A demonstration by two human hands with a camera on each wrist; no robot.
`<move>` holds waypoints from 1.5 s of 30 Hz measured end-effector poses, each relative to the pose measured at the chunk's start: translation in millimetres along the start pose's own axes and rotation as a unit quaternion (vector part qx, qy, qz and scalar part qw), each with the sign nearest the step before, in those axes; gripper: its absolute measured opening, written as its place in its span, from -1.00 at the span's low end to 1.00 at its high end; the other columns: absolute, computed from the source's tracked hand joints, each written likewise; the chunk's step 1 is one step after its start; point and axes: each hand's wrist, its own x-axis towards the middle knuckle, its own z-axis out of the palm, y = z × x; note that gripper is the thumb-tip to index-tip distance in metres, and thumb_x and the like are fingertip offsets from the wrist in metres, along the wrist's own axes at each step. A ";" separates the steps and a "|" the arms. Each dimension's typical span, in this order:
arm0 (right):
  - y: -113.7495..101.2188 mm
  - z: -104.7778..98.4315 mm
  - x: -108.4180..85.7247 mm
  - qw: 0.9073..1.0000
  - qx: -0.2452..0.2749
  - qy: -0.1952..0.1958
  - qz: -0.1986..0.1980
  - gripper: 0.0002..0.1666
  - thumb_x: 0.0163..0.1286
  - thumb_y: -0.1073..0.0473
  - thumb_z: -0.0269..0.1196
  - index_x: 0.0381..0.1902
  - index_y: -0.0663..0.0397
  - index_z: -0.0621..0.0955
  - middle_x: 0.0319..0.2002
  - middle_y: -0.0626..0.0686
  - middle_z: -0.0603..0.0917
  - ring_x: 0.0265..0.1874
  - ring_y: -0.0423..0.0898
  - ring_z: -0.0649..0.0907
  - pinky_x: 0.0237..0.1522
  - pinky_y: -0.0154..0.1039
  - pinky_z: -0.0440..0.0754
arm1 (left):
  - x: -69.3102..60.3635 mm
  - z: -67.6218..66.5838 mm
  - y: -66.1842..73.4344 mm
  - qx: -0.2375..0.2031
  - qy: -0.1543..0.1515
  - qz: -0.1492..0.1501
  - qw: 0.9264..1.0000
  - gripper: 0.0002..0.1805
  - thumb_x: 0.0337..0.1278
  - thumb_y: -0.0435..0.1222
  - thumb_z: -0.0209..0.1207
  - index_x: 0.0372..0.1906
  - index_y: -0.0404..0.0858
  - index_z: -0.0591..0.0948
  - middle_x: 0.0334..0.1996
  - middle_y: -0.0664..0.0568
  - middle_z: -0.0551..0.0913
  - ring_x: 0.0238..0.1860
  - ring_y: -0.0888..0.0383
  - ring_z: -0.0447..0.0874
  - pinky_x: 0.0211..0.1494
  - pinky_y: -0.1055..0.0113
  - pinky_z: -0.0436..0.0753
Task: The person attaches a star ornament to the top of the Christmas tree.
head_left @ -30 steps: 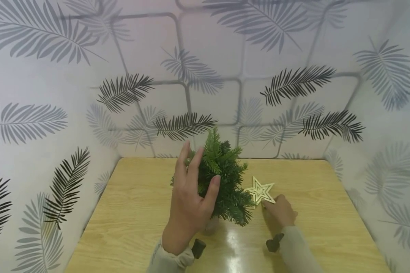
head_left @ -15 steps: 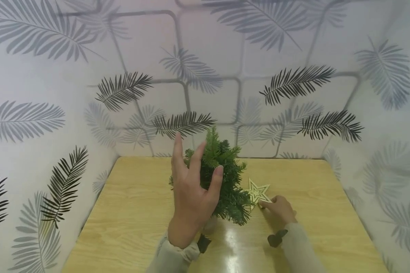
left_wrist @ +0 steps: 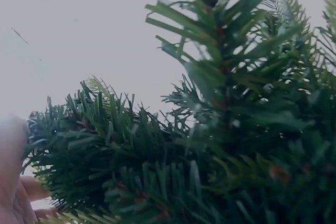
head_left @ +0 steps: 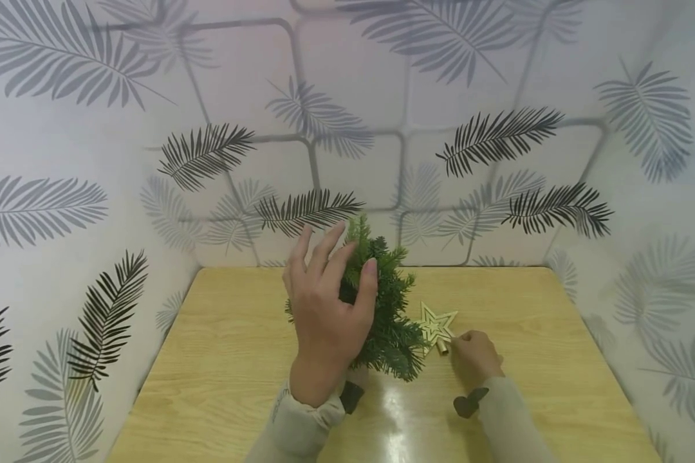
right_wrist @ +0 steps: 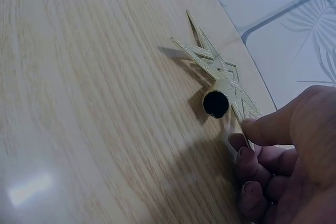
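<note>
A small artificial Christmas tree (head_left: 388, 321) with green needles stands on the table in the head view. My left hand (head_left: 330, 305) is raised in front of its left side, fingers apart and slightly bent, covering part of the branches. Dense green branches (left_wrist: 220, 129) fill the left wrist view, with part of the left hand (left_wrist: 13, 182) at its left edge. To the right of the tree, my right hand (head_left: 476, 355) pinches one point of a gold star tree topper (head_left: 434, 325). The round hollow socket (right_wrist: 216, 103) of the topper faces the right wrist camera.
The pale wooden table (head_left: 220, 360) ends at a wall (head_left: 359, 173) patterned with feathery leaves. More patterned wall closes in on the left and right. Dark wrist mounts (head_left: 470, 404) sit by both cuffs.
My left hand has shifted slightly, its fingers bending more over the tree's left side. The right hand's grip on the star has shifted, and the star's socket now shows.
</note>
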 end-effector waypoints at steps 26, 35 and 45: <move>11.8 -15.7 1.3 0.991 0.068 -0.098 -0.062 -0.54 0.60 0.15 0.09 -0.57 0.18 0.42 -0.54 0.05 0.47 -0.53 -0.06 0.43 -0.38 -0.19 0.46 | 6.8 1.3 -1.1 0.038 -0.027 -0.003 0.999 -0.69 0.47 -0.13 0.22 -0.32 -0.26 0.76 0.20 -0.04 0.68 0.48 -0.15 0.34 0.46 -0.31 0.13; 13.8 -22.5 8.8 0.989 0.060 -0.096 -0.096 -0.63 0.63 0.13 0.09 -0.31 0.30 0.62 -0.28 0.11 0.65 -0.22 -0.01 0.55 -0.07 -0.13 0.44 | 5.5 -3.3 -4.1 0.039 -0.024 -0.007 0.999 -0.70 0.45 -0.15 0.25 -0.35 -0.25 0.78 0.17 -0.03 0.70 0.47 -0.15 0.35 0.47 -0.33 0.08; -4.8 -28.5 3.3 0.981 0.145 -0.070 -0.107 -0.54 0.67 0.02 0.07 0.06 0.39 0.59 0.01 0.30 0.64 -0.06 0.12 0.66 0.10 0.11 0.61 | 3.6 -1.0 -4.4 0.031 -0.020 -0.001 0.999 -0.67 0.45 -0.12 0.24 -0.37 -0.27 0.76 0.16 -0.08 0.68 0.43 -0.18 0.38 0.46 -0.29 0.13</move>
